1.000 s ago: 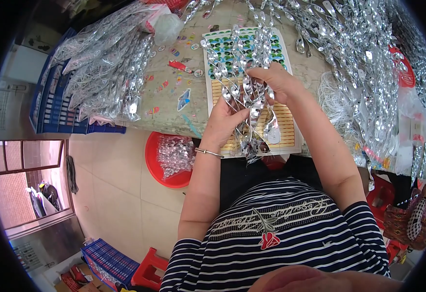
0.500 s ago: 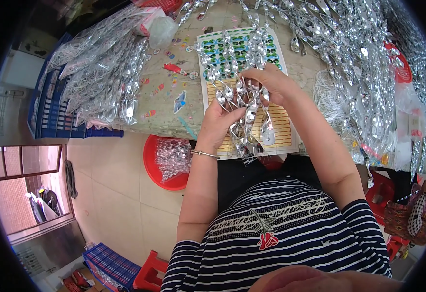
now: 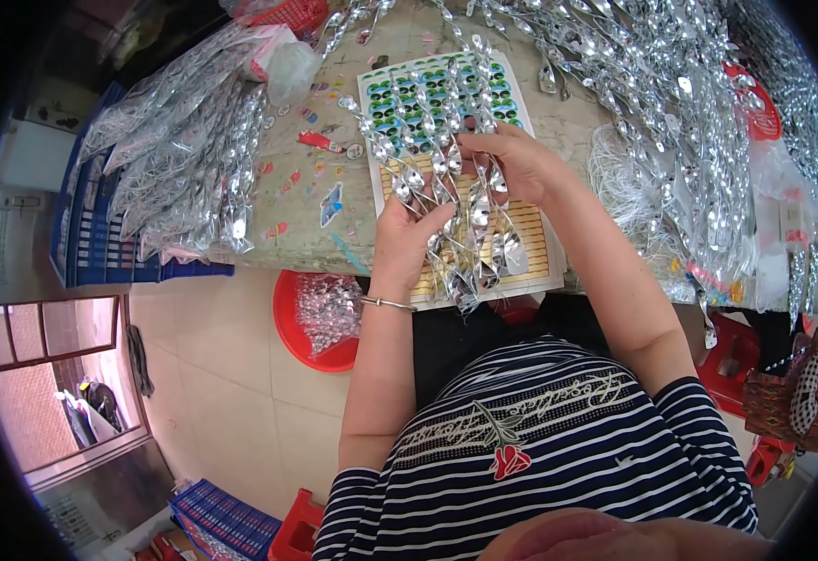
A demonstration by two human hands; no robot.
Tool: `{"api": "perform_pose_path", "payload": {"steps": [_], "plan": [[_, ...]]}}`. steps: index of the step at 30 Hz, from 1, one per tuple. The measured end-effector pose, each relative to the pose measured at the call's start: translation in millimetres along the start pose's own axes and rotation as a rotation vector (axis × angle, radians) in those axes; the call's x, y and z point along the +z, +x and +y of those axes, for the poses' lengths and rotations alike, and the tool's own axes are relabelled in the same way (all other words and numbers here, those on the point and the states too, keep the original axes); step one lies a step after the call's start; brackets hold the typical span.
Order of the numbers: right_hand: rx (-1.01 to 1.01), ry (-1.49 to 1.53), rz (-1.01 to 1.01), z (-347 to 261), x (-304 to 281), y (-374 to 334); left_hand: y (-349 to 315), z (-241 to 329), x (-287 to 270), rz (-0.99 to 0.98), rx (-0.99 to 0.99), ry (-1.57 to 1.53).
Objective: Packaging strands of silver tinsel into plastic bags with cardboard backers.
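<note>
Above the printed sheet [image 3: 536, 245], we pinch the twisted silver strips [image 3: 478, 210] between left hand [image 3: 402, 238] and right hand [image 3: 523, 166] fingers, and slackening either grip could let crossing spirals tangle.

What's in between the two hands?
In the head view, silver twisted strips, with a patterned sheet beneath them, lie between the left hand and the right hand.
</note>
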State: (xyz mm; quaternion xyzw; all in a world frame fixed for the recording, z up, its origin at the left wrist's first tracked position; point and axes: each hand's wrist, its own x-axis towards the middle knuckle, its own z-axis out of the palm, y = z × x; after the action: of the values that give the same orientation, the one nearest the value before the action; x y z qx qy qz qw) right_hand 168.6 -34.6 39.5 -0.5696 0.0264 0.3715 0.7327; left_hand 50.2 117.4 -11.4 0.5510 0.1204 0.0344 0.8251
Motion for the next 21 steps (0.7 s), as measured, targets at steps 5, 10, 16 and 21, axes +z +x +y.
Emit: {"api": "perform_pose_path", "payload": {"steps": [5, 10, 16, 21], "plan": [[0.011, 0.015, 0.027, 5.2, -15.6, 7.0, 1.9, -2.3, 2.2, 0.038, 0.019, -0.036], [-0.041, 0.015, -0.015, 10.4, -24.4, 15.3, 2.6, -4.1, 1.0, 0.067, 0.015, -0.052], [0.008, 0.081, -0.034, 8.5, -27.2, 8.6, 0.9, -1.4, 1.3, 0.062, -0.001, -0.045], [-0.056, 0.147, -0.092, 13.9, -33.0, 15.6, 2.2, -3.0, -0.7, 0.041, 0.003, -0.039]]}}
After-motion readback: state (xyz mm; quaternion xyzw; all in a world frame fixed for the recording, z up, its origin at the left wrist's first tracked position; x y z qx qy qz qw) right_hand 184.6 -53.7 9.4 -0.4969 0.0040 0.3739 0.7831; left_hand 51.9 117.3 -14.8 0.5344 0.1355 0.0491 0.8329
